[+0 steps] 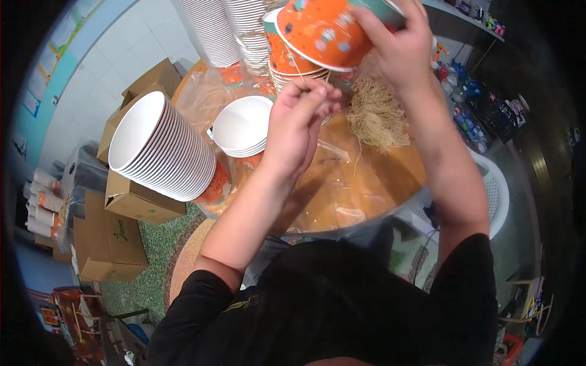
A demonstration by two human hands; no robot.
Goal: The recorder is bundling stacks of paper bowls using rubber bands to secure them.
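Observation:
An orange and teal paper bucket (326, 36) is held tilted above the table. My right hand (406, 52) grips it by its upper right side, the thumb on the outer wall and the fingers out of sight behind it. Just below the bucket's white rim, my left hand (296, 122) is closed with its fingertips pinched on a thin beige cord (297, 66); where the cord joins the bucket I cannot make out. A loose bundle of beige cords (376, 116) lies on the table to the right of my left hand.
A tall leaning stack of white-rimmed paper buckets (165, 146) stands left on the round wooden table (342, 189). Beside it are stacked white bowls (243, 125). More bucket stacks (210, 30) rise behind. Cardboard boxes (110, 241) sit on the floor at left, a white plastic basket (491, 189) at right.

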